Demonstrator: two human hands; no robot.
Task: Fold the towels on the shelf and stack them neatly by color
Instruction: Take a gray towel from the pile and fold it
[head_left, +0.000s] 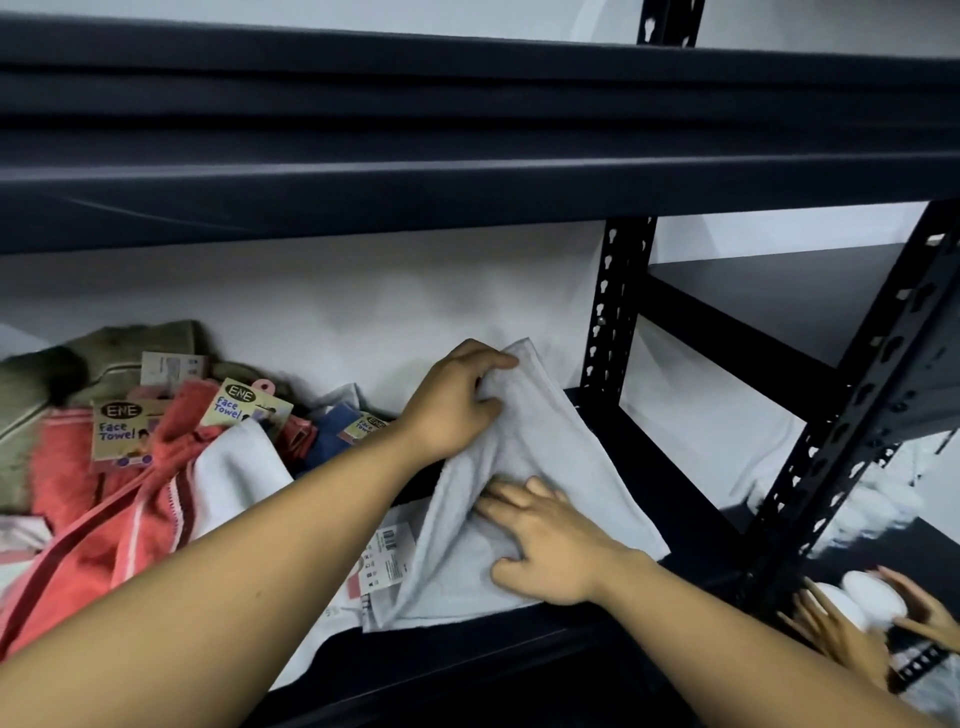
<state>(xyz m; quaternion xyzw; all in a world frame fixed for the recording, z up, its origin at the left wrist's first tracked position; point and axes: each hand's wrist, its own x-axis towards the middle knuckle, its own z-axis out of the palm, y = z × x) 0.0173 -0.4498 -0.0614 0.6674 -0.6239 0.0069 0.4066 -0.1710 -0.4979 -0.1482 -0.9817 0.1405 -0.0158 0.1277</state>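
A pale grey towel (561, 457) lies partly folded on the dark shelf (685, 519). My left hand (457, 400) grips its far upper corner, fingers curled round the cloth. My right hand (545, 540) lies flat on the towel's lower half, fingers spread and pressing it down. To the left sits a jumbled pile: a coral-red towel (104, 519), a white towel (234, 473), an olive towel (47, 384) and a blue one (332, 431), several with "Face Towel" card tags (117, 426).
The shelf above (467, 171) hangs low over the work area. A black perforated upright (615, 306) stands just behind the grey towel, another (852, 441) at the right. Another person's hands (852, 618) hold something white at the lower right.
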